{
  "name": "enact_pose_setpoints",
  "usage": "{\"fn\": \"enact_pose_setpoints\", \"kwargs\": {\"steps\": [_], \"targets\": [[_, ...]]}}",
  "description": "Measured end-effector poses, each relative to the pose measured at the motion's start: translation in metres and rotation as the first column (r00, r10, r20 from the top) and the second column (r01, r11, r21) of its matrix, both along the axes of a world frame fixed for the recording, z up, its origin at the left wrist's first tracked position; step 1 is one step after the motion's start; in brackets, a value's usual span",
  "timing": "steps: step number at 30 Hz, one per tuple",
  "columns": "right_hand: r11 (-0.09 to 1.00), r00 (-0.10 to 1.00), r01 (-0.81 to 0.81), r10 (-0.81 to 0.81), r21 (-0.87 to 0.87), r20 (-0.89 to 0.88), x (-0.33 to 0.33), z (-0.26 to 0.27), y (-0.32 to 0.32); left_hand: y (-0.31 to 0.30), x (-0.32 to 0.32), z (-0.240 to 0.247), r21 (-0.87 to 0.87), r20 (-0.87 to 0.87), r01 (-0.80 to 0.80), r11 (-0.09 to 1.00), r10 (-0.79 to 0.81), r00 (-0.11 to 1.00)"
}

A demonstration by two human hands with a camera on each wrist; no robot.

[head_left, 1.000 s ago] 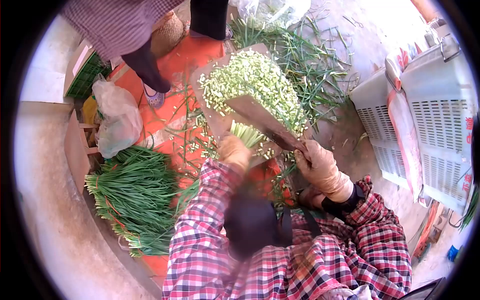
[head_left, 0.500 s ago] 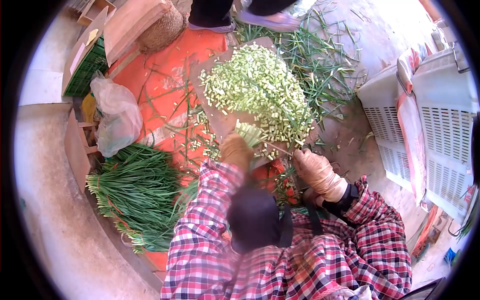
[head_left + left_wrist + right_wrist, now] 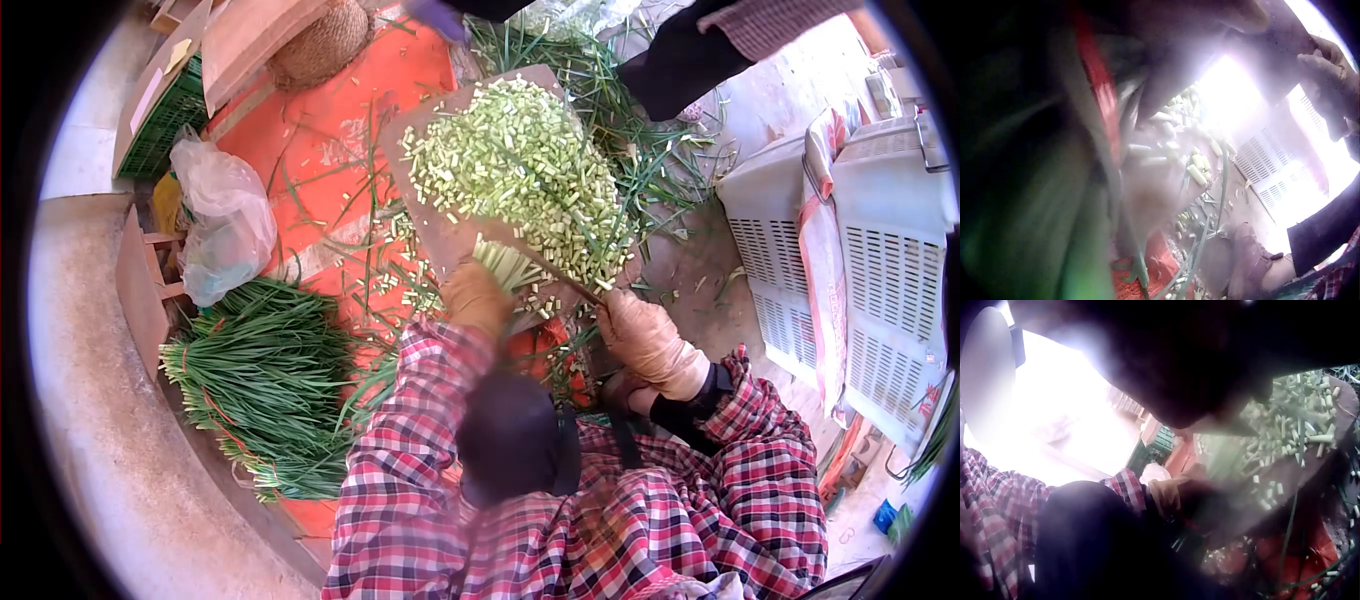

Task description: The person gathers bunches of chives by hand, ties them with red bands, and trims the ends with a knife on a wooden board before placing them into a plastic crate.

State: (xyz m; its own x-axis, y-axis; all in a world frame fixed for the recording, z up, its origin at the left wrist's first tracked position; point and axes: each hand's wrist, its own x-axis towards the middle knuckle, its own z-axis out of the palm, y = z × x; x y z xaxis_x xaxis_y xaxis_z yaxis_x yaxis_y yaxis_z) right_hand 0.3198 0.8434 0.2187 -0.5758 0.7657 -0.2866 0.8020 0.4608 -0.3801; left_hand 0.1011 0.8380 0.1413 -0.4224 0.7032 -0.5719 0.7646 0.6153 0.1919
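In the head view, the gloved left hand (image 3: 476,300) grips a bundle of pale green stalks (image 3: 505,263) at the near edge of a board (image 3: 425,225). The gloved right hand (image 3: 645,338) holds a cleaver (image 3: 562,277) by its handle, the blade reaching left over the cut ends of the bundle. A large heap of short cut pieces (image 3: 530,160) covers much of the board. In the left wrist view, the stalks fill the left side, dark and blurred, with a red band (image 3: 1102,94) beside them. The right wrist view is mostly dark around the hand.
Tied green bundles (image 3: 265,385) lie at the left on the red ground cover (image 3: 330,135), near a plastic bag (image 3: 222,225). Loose leaves (image 3: 660,165) are strewn beyond the board. White slatted crates (image 3: 880,260) stand at the right. Another person's leg (image 3: 680,65) is at the top.
The cleaver was lifted with its broad face showing, then came down onto the stalks, and now shows slightly tilted there. The other person's legs have moved from upper left to upper right.
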Motion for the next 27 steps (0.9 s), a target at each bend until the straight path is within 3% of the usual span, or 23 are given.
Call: {"fn": "enact_pose_setpoints", "kwargs": {"steps": [3, 6, 8, 18, 20, 24, 26, 27], "targets": [[0.998, 0.998, -0.01, 0.013, 0.067, -0.054, 0.004, 0.002, 0.0, -0.002, -0.001, -0.005, 0.03, 0.03, 0.003, 1.0, -0.004, 1.0], [0.993, 0.996, -0.084, 0.081, 0.078, 0.044, 0.002, 0.004, -0.001, -0.003, -0.003, -0.012, 0.069, 0.06, -0.014, 0.997, 0.01, 0.998], [0.997, 0.991, -0.074, 0.072, 0.01, 0.109, 0.0, 0.007, -0.002, -0.003, -0.004, -0.01, 0.055, 0.07, -0.013, 0.998, 0.009, 0.997], [0.99, 0.995, -0.017, 0.03, -0.137, 0.09, 0.009, -0.01, -0.012, -0.002, -0.003, -0.005, 0.048, 0.07, -0.016, 0.999, 0.012, 0.997], [0.985, 0.978, -0.166, 0.17, -0.042, 0.121, 0.009, -0.017, -0.011, 0.0, -0.004, 0.0, 0.046, 0.067, 0.002, 0.999, -0.005, 0.998], [0.99, 0.989, -0.034, 0.053, -0.137, 0.136, -0.001, -0.007, -0.008, 0.002, -0.003, 0.0, -0.009, 0.108, -0.012, 1.0, 0.012, 0.994], [0.972, 0.975, -0.217, 0.22, -0.086, 0.031, -0.001, -0.004, 0.002, 0.002, -0.005, 0.002, -0.029, 0.1, 0.002, 1.0, 0.0, 0.995], [0.972, 0.975, -0.217, 0.22, -0.094, 0.033, -0.003, -0.003, 0.008, 0.002, -0.004, 0.003, -0.004, 0.09, 0.014, 1.0, -0.013, 0.996]]}}
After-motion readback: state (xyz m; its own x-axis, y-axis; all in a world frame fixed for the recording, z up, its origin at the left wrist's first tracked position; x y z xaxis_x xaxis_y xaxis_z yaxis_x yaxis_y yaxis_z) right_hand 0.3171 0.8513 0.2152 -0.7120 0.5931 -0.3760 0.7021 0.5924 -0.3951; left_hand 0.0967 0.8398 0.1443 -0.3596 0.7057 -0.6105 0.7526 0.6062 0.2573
